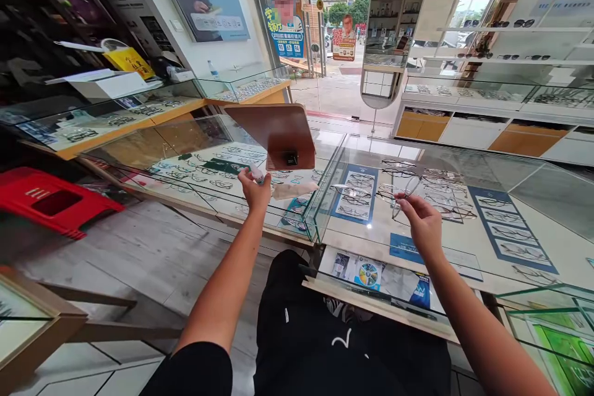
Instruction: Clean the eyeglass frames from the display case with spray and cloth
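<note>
My right hand pinches a thin-framed pair of eyeglasses by one part, holding it up above the glass display counter. Out over the left part of the counter, my left hand has its fingers closed round a small crumpled whitish piece, which looks like a tissue or cloth. Just beyond that hand stands a brown tabletop mirror, its back towards me. A pale pinkish cloth or wrapper lies on the glass to the right of my left hand.
Rows of eyeglasses on blue-edged trays lie under the glass. An open drawer with printed leaflets is in front of my lap. A red plastic stool stands at the left. A tall oval mirror and shelves of sunglasses are farther back.
</note>
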A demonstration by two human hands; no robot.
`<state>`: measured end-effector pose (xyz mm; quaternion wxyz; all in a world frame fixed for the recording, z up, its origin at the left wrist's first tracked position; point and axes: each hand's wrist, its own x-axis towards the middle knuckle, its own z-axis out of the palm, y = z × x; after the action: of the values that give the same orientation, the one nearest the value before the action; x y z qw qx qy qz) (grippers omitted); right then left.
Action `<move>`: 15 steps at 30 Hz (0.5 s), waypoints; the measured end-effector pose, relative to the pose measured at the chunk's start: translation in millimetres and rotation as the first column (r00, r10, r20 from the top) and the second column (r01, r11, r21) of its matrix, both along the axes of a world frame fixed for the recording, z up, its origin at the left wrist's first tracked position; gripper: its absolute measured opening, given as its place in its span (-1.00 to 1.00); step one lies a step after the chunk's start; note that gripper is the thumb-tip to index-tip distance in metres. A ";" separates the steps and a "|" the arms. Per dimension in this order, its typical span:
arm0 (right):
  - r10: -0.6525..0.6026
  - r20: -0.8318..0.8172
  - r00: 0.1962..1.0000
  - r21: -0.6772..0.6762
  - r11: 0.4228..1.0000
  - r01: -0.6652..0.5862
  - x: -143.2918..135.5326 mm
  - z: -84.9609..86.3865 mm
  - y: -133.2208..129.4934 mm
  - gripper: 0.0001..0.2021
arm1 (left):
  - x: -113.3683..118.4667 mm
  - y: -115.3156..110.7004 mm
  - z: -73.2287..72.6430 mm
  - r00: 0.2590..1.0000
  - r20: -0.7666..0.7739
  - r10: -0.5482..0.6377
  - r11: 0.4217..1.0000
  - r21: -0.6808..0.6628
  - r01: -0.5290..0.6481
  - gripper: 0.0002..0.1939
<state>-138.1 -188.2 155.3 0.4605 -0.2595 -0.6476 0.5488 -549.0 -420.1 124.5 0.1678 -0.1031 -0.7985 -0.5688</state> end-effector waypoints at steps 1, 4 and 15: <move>-0.005 0.001 1.000 0.003 1.000 0.005 0.2 0.5 0.1 -0.68 | -4.0 -0.7 -2.4 1.000 0.018 -0.019 1.000 -0.015 0.019 -0.41; -0.037 -0.016 0.999 0.013 0.999 0.038 0.9 1.6 1.1 -0.69 | -8.2 -3.4 -4.5 0.999 0.025 -0.045 0.999 -0.027 0.046 -0.64; -0.120 -0.061 0.991 0.079 0.989 0.125 2.2 10.0 7.8 -0.71 | 90.9 52.9 62.5 0.848 -0.222 -0.481 0.777 0.340 0.530 -0.59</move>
<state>-135.9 -180.4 165.3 0.5219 -0.2640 -0.6392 0.4993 -458.1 -367.2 187.0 0.0746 -0.3134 -0.6004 -0.7320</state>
